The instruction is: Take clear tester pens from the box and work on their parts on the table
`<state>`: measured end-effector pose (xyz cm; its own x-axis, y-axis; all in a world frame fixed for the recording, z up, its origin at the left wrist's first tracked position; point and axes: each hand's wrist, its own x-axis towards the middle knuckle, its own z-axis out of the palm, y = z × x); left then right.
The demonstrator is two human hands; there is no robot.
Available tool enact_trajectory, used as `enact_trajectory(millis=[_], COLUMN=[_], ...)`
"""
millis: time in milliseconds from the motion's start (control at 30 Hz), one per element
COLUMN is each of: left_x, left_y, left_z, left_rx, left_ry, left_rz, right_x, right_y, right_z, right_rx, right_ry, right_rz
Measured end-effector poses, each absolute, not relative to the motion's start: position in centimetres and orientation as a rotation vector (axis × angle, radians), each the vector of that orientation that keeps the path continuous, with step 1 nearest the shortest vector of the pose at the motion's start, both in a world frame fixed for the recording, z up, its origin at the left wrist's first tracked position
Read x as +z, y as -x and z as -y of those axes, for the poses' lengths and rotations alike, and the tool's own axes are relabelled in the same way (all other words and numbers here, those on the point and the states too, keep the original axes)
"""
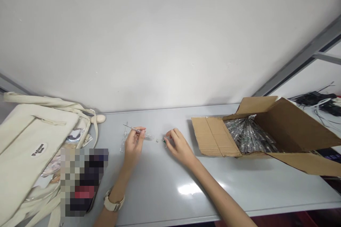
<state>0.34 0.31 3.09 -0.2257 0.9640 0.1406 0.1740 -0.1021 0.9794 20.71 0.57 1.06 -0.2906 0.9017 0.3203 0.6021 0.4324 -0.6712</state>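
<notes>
My left hand (134, 144) is closed around a clear-handled screwdriver (131, 127). Its thin metal shaft points up and left, and the clear handle end comes out past my thumb on the right. To the left of that hand lies another slim clear tool (123, 142) on the grey table (154, 177). My right hand (179, 145) rests low over the table, thumb and fingers pinched on a small green piece (164, 141), mostly hidden by the fingertips. Between the two hands sits a tiny pale part (157, 140), too small to name.
On the right stands an open cardboard box (213, 136) holding many clear-handled screwdrivers (247, 134), its flaps spread outward. A cream bag (23, 149) and a blurred-out phone (87, 184) lie at the left. Black cables (317, 101) lie beyond the box; a wall (170, 42) rises behind.
</notes>
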Motion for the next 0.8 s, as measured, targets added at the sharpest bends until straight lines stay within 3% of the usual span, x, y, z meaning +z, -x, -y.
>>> enact_trajectory(millis=[200,533,800], left_x=[2.7,2.4,1.6], left_y=[-0.4,-0.3,0.0], left_z=[-0.7,-0.8,-1.1], left_rx=[1.454,1.451,1.443], left_ry=[-1.061,-0.940,-0.849], left_rz=[-1.409,-1.380,-1.336], right_x=[0.8,-0.5,-0.7], right_y=[-22.4,-21.8,-22.2], right_z=[2.0,4.6,4.1], right_rx=[0.571,0.226,0.261], right_ry=[1.360,1.293,1.277], right_rz=[2.072,2.226,2.111])
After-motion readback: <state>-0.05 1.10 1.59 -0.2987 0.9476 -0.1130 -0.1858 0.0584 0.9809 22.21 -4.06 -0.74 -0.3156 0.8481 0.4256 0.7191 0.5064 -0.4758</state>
